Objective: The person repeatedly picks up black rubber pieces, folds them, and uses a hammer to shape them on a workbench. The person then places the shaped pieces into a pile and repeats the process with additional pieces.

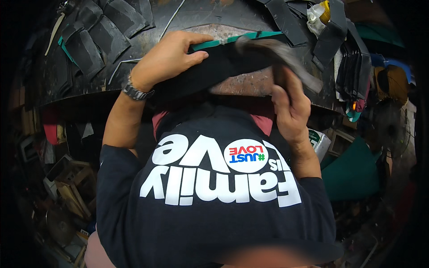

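My left hand [172, 56] pinches the near-left part of a black sheet piece [205, 69], with thumb and forefinger at its green edge strip [257, 35]. The piece lies over a worn reddish-brown slab [250, 83] on the table's near side. My right hand [292, 107] is closed around the handle of what looks like a hammer [292, 58]. Its long curved grey head is smeared by motion and hangs over the right part of the black piece. Whether the head touches the piece I cannot tell.
Several flat black pieces [114, 35] lie at the dark table's left. More black pieces [330, 42] are stacked at the right, with a crumpled clear plastic bag [316, 20] and a yellow object [325, 11]. Wooden frames [71, 187] and a green sheet [353, 172] stand below table level.
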`<state>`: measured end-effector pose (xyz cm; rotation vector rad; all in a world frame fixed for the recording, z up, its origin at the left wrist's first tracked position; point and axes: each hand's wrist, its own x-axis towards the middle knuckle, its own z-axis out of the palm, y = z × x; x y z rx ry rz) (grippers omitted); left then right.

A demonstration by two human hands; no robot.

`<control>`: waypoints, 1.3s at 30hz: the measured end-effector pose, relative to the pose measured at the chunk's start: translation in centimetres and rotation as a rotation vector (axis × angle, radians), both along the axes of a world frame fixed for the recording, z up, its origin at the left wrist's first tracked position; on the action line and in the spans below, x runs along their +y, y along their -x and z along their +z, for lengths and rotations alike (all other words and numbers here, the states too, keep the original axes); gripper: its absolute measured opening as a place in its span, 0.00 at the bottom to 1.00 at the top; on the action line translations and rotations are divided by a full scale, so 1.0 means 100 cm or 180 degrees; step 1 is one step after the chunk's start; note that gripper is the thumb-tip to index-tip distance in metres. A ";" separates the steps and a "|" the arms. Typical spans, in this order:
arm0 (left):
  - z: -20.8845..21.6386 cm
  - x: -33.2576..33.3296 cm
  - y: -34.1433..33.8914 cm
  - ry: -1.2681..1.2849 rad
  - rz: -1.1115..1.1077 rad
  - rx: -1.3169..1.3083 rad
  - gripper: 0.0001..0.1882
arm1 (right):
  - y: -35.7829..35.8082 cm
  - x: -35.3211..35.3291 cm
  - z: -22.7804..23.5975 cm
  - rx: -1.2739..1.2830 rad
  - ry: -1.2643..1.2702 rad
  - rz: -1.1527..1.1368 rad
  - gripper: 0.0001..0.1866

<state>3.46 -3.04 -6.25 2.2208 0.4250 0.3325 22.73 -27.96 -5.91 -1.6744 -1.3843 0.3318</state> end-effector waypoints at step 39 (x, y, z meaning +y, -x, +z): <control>0.014 0.001 0.010 -0.0028 -0.0025 0.0214 0.22 | -0.069 0.020 -0.032 -0.0658 0.0722 -0.0758 0.24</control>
